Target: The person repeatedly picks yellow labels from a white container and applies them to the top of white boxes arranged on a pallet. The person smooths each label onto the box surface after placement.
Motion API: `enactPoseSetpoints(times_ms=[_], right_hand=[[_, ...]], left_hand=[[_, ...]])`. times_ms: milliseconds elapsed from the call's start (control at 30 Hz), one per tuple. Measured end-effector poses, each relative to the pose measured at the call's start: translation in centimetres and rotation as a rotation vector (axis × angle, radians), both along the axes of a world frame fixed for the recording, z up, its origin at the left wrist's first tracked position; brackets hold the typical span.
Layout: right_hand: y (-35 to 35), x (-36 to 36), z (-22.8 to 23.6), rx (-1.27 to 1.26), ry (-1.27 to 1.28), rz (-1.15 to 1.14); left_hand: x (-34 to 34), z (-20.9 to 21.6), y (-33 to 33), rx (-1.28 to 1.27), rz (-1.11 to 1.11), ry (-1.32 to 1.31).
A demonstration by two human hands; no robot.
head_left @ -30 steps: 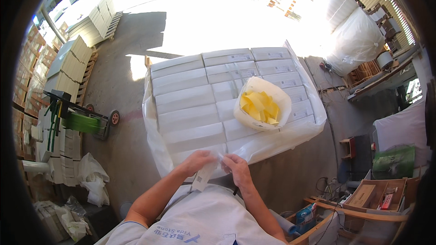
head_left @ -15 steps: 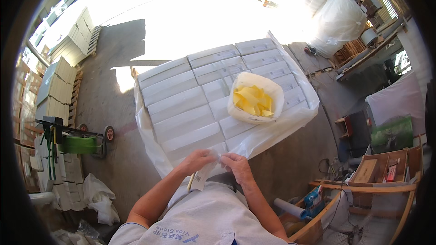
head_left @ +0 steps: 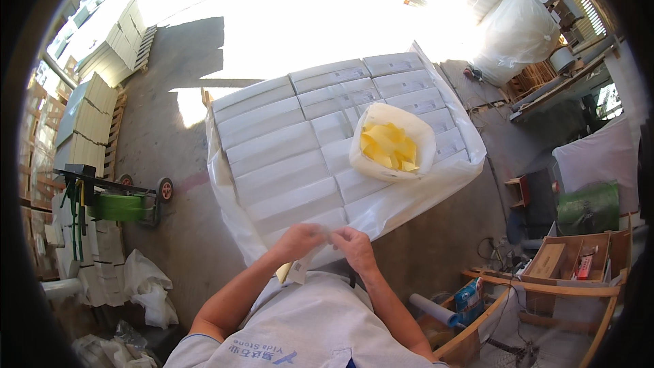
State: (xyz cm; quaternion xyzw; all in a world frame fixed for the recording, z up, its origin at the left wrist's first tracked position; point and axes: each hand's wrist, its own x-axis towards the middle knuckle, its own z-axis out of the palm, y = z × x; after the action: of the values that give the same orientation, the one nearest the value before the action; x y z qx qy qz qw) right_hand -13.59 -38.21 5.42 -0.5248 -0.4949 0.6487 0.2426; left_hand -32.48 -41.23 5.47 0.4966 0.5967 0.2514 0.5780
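My left hand [head_left: 302, 240] is closed on a strip of white labels [head_left: 298, 272], which hangs beneath it beside a small yellow piece [head_left: 283, 272]. Fingertips pinched, my right hand [head_left: 355, 247] almost meets the left one. Whatever is between its fingers is too small to make out. Both hands are over the near edge of a pallet load of white boxes [head_left: 283, 159]. On top of the boxes stands a white plastic tub [head_left: 427, 138] holding crumpled yellow paper strips [head_left: 389, 146].
Plastic sheeting [head_left: 225, 208] wraps around the load's sides. A hand cart with a green strap roll [head_left: 117, 207] stands at left, near stacked slabs [head_left: 88, 112]. At right are a wooden-framed bench [head_left: 545, 286], a green drum [head_left: 588, 207] and a large wrapped bundle [head_left: 518, 27].
The label strip has tilted and shows less of its printed face. Both hands stay close together in a pinch. The whole view has shifted slightly.
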Motion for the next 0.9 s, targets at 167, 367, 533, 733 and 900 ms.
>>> enactPoseSetpoints(times_ms=[167,367,533,733,900], right_hand=[[-0.4,-0.9,-0.9,0.068,-0.191,0.026],[-0.6,-0.7,-2.2,0.156,-0.225,-0.043],[-0.5,-0.5,-1.0,0.108,-0.173,-0.072],[-0.1,-0.7,0.8,0.054,-0.018,-0.204],[-0.3,-1.3,1.5,0.382,-0.174,-0.156]], left_hand=[[0.3,0.3,-0.3,0.199,-0.075,0.212],[0.9,-0.2,0.3,0.317,-0.142,0.320],[1.1,-0.1,0.8,0.313,-0.180,0.307],[-0.7,-1.2,1.7,-0.158,0.044,-0.190],[-0.7,-2.1,1.7,-0.192,0.127,-0.310]])
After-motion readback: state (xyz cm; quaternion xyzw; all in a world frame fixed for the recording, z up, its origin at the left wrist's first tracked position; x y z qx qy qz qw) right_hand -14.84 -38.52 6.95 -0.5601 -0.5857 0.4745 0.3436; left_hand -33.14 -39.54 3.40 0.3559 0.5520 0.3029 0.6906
